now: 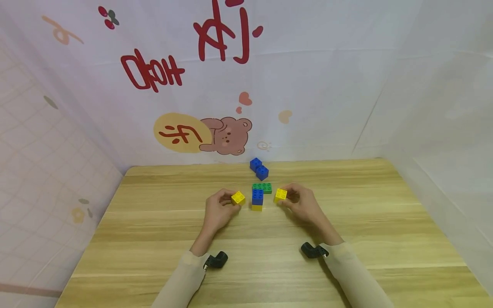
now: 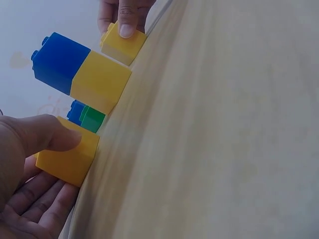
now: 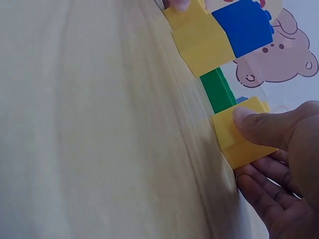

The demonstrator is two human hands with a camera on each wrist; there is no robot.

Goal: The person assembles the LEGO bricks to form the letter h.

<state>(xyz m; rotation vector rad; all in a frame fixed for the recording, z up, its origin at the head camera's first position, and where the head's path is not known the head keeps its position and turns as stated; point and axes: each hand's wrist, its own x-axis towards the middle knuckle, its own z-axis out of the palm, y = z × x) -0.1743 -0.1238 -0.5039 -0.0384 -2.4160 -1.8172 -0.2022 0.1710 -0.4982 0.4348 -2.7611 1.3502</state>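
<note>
My left hand pinches a yellow toy brick between thumb and fingers, low at the tabletop. A second yellow brick is pinched the same way by my right hand. Between the hands stands a two-brick stack, a blue brick on top of a yellow brick. Just behind it lies a longer green brick, partly hidden by the stack. In the left wrist view the left thumb presses the near face of its brick; the right thumb does likewise in the right wrist view.
Two blue bricks sit corner to corner near the back edge of the wooden table. Behind them rises a white cloth wall printed with a bear and red lettering. More pale cloth hangs at both sides.
</note>
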